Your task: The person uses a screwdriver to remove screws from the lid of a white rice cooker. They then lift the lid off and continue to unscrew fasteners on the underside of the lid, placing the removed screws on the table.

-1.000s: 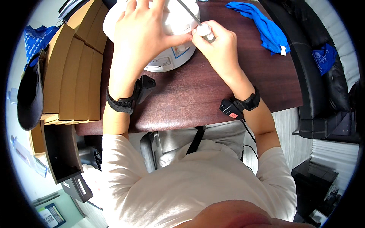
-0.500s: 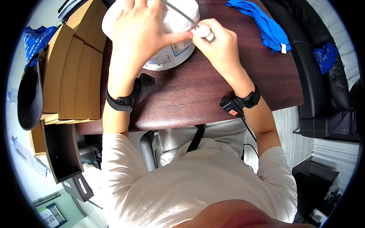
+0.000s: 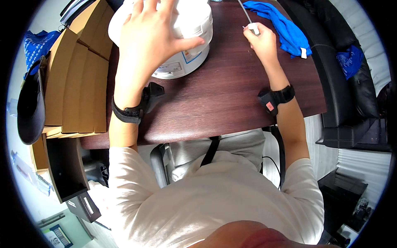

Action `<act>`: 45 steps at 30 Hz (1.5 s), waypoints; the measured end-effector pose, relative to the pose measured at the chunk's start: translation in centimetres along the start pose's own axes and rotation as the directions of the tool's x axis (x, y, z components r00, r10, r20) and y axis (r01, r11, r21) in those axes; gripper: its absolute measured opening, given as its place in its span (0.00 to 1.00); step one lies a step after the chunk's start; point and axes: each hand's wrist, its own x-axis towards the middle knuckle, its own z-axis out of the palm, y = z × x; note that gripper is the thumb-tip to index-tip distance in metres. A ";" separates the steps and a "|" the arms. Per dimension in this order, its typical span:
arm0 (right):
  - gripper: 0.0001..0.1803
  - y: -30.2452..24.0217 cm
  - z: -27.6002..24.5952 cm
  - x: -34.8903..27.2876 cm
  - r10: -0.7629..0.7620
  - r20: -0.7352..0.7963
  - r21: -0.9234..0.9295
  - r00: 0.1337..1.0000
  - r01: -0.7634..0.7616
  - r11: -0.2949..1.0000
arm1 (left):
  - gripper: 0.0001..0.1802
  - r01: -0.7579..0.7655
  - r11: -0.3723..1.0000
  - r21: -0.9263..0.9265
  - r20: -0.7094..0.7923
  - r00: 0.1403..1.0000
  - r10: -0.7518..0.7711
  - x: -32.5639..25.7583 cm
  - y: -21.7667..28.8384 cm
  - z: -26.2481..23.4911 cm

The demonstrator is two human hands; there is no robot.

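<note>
A white, round, tub-shaped container point(image 3: 201, 31) with a label on its front stands at the far left of the table. My left hand point(image 3: 149, 39) lies across its top, fingers spread and thumb stretched to the right, hiding much of it. To the right of the container, my right hand point(image 3: 263, 41) is closed round the white end piece point(image 3: 253, 28) of a thin grey rod point(image 3: 245, 11). The rod points away from me and leaves the picture at the top. Its exact kind I cannot make out. A blue cloth point(image 3: 276, 20) lies just beyond that hand.
Cardboard boxes point(image 3: 82, 87) line the left side of the dark brown table point(image 3: 198, 105), with a dark cap point(image 3: 32, 103) hanging beside them. A black sofa point(image 3: 331, 70) borders the right side. A blue bag or cloth point(image 3: 351, 62) rests on it.
My right hand has moved right, away from the container and my left hand, carrying the rod with it. The rod has swung from slanting over the container to pointing away. My left hand has stayed nearly still.
</note>
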 end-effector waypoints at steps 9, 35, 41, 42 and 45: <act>0.18 9.9 -2.1 3.9 0.198 0.031 -0.312 0.980 -0.178 0.933 | 0.54 -0.031 1.000 -0.001 -0.045 0.998 0.031 -0.1 -0.6 0.8; 0.07 -1.2 -0.2 -0.7 -0.011 0.202 0.760 0.979 -0.150 0.632 | 0.50 -0.036 0.999 -0.016 0.000 0.999 0.036 0.0 -1.1 1.0; 0.30 -6.2 3.5 -4.1 -0.164 0.157 0.691 0.974 0.010 0.723 | 0.38 -0.010 0.997 -0.070 -0.005 1.000 0.009 -0.3 -0.9 0.7; 0.40 -7.2 3.6 -4.6 -0.146 0.179 0.691 0.973 -0.019 0.723 | 0.38 -0.009 0.997 -0.075 -0.006 1.000 0.008 -0.3 -0.9 0.7; 0.49 -8.5 4.9 -5.6 -0.195 0.125 0.509 0.973 0.106 0.854 | 0.37 -0.024 0.997 -0.072 -0.031 0.999 0.022 -0.3 -1.0 0.7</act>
